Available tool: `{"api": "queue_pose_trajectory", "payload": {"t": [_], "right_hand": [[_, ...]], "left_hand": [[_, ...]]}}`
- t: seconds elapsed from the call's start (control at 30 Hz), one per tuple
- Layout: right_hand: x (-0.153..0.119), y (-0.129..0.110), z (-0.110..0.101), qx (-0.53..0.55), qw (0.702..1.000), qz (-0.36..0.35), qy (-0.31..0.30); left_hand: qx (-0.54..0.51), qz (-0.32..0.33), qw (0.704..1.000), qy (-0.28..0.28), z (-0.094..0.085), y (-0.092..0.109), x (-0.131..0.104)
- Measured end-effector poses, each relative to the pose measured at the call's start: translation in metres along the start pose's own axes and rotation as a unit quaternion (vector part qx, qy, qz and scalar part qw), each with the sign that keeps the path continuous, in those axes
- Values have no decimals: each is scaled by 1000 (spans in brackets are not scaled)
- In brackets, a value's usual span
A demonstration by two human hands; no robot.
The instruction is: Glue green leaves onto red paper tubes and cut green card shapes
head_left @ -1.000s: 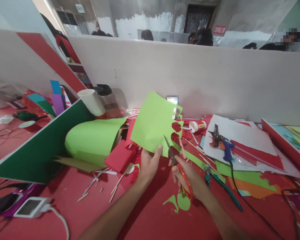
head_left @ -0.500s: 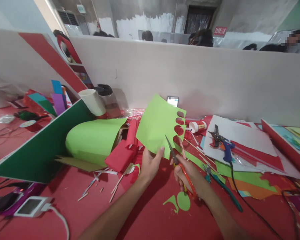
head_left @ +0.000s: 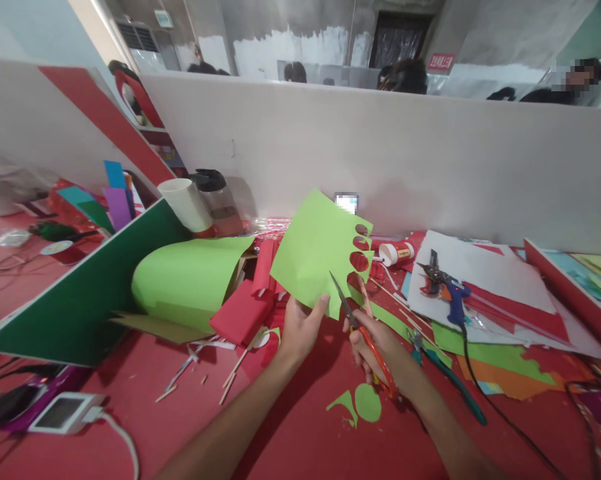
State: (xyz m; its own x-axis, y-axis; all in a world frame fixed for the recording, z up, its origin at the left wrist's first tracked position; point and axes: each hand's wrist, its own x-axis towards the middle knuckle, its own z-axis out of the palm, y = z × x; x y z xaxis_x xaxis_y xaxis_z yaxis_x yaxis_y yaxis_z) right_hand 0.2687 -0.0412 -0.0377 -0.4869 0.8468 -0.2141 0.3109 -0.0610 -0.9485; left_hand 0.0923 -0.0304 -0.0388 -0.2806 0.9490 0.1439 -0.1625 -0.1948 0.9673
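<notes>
My left hand [head_left: 303,328] pinches the lower edge of a light green paper sheet [head_left: 313,243], thumb on the front face. Several rounded cut-outs run down the sheet's right side. In my right hand [head_left: 373,350] is a pair of scissors [head_left: 363,328] with orange-red handles, fingers wrapped round them. One blade lies in front of the sheet, its tip pointing up and left; the other blade is hidden, seemingly behind the paper. Below my hands, a green paper circle [head_left: 368,403] and a curved green scrap [head_left: 347,405] lie on the red table [head_left: 300,447].
At right are pliers [head_left: 455,383], a blue glue gun [head_left: 453,297] with its cord, and stacked paper sheets [head_left: 485,263]. Left stand a rolled green sheet [head_left: 185,280], red packets [head_left: 243,312], a white cup [head_left: 185,203] and a dark green board [head_left: 95,300]. A white partition [head_left: 300,140] rises behind.
The green sheet and the scissors have shifted very slightly; both hands keep nearly the same place and hold. Everything on the table lies as before.
</notes>
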Motion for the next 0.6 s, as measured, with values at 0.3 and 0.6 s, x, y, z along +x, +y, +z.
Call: {"api": "queue_pose_trajectory", "payload": {"t": [0.3, 0.6], "right_hand": [[0, -2, -1, 13, 1000, -3, -2], [-5, -3, -7, 12, 1000, 4, -16]], "left_hand": [[32, 13, 999, -21, -4, -1, 3], [23, 14, 999, -40, -7, -3, 6]]}}
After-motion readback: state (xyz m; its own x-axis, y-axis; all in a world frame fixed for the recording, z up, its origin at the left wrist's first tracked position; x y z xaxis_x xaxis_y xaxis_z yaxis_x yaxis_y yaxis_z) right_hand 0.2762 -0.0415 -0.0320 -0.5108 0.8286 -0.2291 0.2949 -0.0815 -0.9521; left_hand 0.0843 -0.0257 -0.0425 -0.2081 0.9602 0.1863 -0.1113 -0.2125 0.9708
